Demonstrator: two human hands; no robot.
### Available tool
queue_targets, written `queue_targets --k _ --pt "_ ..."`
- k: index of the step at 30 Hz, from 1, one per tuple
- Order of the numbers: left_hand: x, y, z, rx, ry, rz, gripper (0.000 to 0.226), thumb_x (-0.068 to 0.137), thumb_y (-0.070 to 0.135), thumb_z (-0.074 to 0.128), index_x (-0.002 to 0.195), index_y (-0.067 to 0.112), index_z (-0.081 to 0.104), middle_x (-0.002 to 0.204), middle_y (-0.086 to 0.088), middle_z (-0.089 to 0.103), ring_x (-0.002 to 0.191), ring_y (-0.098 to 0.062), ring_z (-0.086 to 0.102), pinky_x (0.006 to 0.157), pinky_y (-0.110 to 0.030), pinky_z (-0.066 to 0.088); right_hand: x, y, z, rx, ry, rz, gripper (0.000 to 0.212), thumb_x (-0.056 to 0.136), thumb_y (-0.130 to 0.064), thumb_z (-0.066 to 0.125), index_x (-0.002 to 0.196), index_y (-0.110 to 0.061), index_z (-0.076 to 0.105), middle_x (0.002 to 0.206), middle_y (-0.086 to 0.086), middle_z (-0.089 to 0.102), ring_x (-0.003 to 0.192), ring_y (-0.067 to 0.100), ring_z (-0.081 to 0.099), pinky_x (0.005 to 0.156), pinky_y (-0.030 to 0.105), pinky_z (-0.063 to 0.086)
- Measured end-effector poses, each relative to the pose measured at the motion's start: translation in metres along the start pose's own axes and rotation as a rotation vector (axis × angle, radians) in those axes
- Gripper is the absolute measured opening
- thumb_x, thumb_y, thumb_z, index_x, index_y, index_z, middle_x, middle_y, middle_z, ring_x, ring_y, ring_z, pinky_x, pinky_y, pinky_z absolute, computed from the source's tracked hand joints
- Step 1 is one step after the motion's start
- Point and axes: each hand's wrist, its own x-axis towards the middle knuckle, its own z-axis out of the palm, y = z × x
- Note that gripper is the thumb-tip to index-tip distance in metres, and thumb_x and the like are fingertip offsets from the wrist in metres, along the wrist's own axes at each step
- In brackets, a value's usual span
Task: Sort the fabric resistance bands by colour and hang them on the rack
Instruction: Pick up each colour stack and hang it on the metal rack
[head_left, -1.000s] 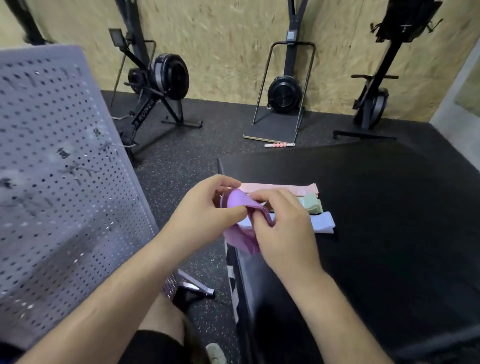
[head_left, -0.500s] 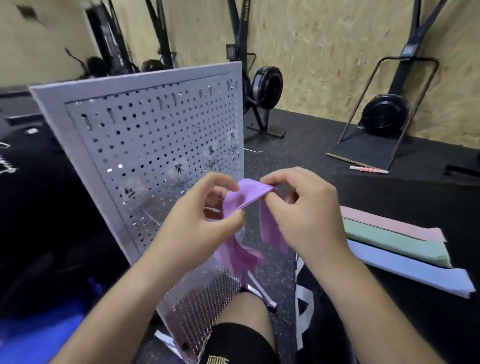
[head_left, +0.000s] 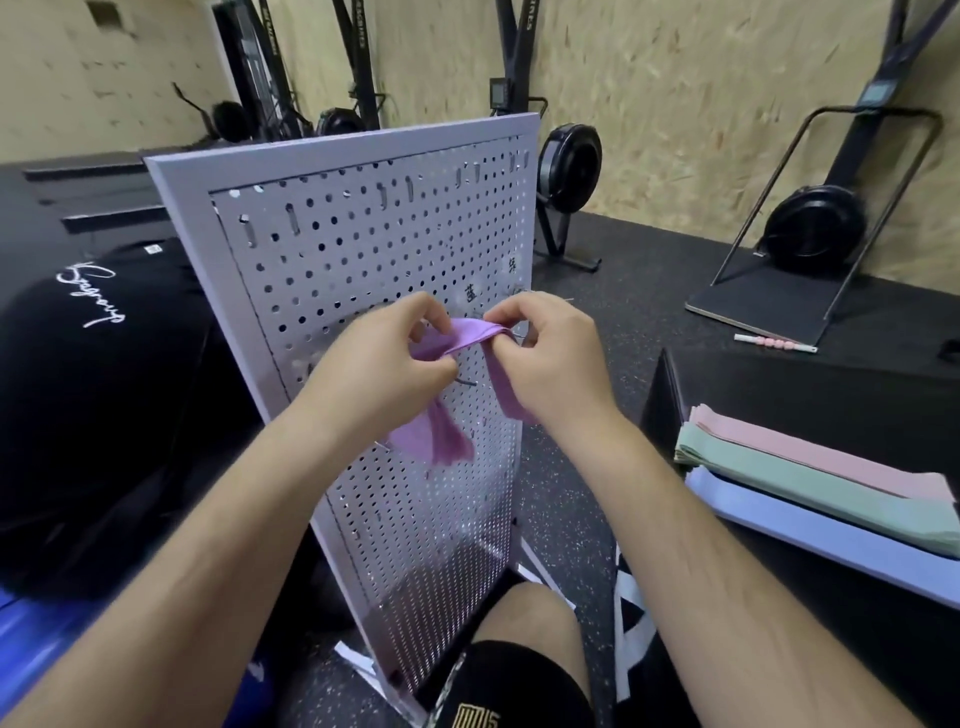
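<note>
One purple band (head_left: 470, 332), pinched between left hand (head_left: 384, 364) and right hand (head_left: 553, 358), at the rack (head_left: 363, 234) face. Risk: slack loop misses the hook (head_left: 469, 383) and drops, or lands on the wrong colour's peg.

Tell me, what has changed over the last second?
The left hand and right hand carried the purple band leftward, from above the black table to the pegboard, by its hooks. Unchanged: both pinch it; the pink band, green band and blue band lie on the table.

Black fitness machine (head_left: 813, 228), chipboard wall (head_left: 701, 104)
</note>
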Motion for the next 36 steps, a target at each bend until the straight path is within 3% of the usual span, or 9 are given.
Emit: queue_targets --k 7,11,15,17,20,24,27,32,36 --pt "0.011 -0.012 0.014 0.012 -0.105 -0.047 0.019 0.086 0.025 0.071 0.099 0.03 0.058 0.086 0.005 0.068 0.063 -0.017 0.061 0.059 -0.032 0.05 -0.005 0.02 0.022 0.026 -0.131 0.108 0.01 0.086 -0.016 0.07 0.092 -0.022 0.075 0.091 -0.012 0.07 0.074 -0.002 0.056 0.071 0.022 0.044" --pt "0.008 -0.019 0.019 0.102 -0.093 -0.032 0.019 0.084 0.02 0.069 0.096 0.029 0.057 0.086 0.011 0.063 0.068 -0.003 0.054 0.056 -0.027 0.041 -0.016 0.027 0.035 0.027 -0.184 0.109 0.012 0.087 -0.016 0.071 0.097 -0.02 0.076 0.094 -0.008 0.072 0.074 0.0 0.057 0.072 0.021 0.044" --pt "0.001 -0.017 0.021 0.157 -0.119 0.002 0.019 0.084 0.026 0.072 0.096 0.026 0.058 0.09 0.01 0.057 0.073 -0.007 0.054 0.062 -0.029 0.037 -0.029 0.026 0.035 0.021 -0.249 0.064 0.019 0.093 -0.02 0.068 0.11 -0.02 0.075 0.108 -0.005 0.073 0.088 0.008 0.061 0.08 0.023 0.047" --pt "-0.004 -0.013 0.02 0.242 -0.115 0.004 0.018 0.086 0.031 0.07 0.099 0.025 0.059 0.102 0.005 0.056 0.085 -0.014 0.056 0.067 -0.029 0.038 -0.034 0.025 0.03 -0.013 -0.283 0.047 0.029 0.096 -0.027 0.066 0.124 -0.02 0.071 0.119 -0.005 0.071 0.089 0.006 0.057 0.088 0.027 0.05" --pt "-0.015 -0.002 0.02 0.428 -0.076 0.08 0.031 0.09 0.039 0.063 0.118 0.026 0.062 0.126 0.001 0.054 0.115 -0.025 0.053 0.089 -0.038 0.046 -0.044 0.021 0.017 -0.08 -0.305 0.018 0.04 0.099 -0.034 0.062 0.137 -0.025 0.062 0.129 -0.007 0.067 0.092 0.009 0.057 0.091 0.031 0.052" --pt "-0.044 0.024 0.042 0.346 0.023 0.393 0.042 0.089 0.029 0.065 0.131 0.021 0.061 0.132 0.001 0.059 0.115 -0.027 0.058 0.094 -0.048 0.05 -0.07 0.025 -0.019 -0.183 -0.17 -0.092 0.025 0.1 -0.029 0.054 0.124 -0.025 0.061 0.101 -0.012 0.064 0.085 0.014 0.054 0.071 0.034 0.047" --pt "-0.058 0.039 0.084 0.261 -0.012 0.442 0.056 0.09 0.029 0.064 0.144 0.022 0.052 0.135 0.0 0.058 0.117 -0.027 0.058 0.092 -0.048 0.052 -0.096 0.048 -0.05 -0.277 -0.108 -0.064 0.023 0.102 -0.028 0.048 0.121 -0.022 0.06 0.1 -0.006 0.066 0.091 0.024 0.059 0.069 0.038 0.047" --pt "-0.059 0.071 0.183 0.161 -0.149 0.547 0.065 0.089 0.028 0.067 0.15 0.024 0.046 0.141 0.004 0.055 0.123 -0.026 0.057 0.091 -0.045 0.051 -0.143 0.109 -0.108 -0.476 -0.06 0.124 0.021 0.098 -0.023 0.049 0.116 -0.024 0.059 0.099 -0.003 0.066 0.092 0.027 0.057 0.067 0.04 0.044" --pt "-0.079 0.118 0.273 -0.005 -0.268 0.611 0.062 0.086 0.034 0.048 0.145 0.014 0.051 0.136 -0.004 0.062 0.116 -0.031 0.062 0.085 -0.045 0.055 -0.189 0.16 -0.152 -0.507 0.071 0.345 0.017 0.094 -0.015 0.046 0.101 -0.021 0.06 0.094 -0.005 0.066 0.091 0.024 0.057 0.067 0.037 0.043"
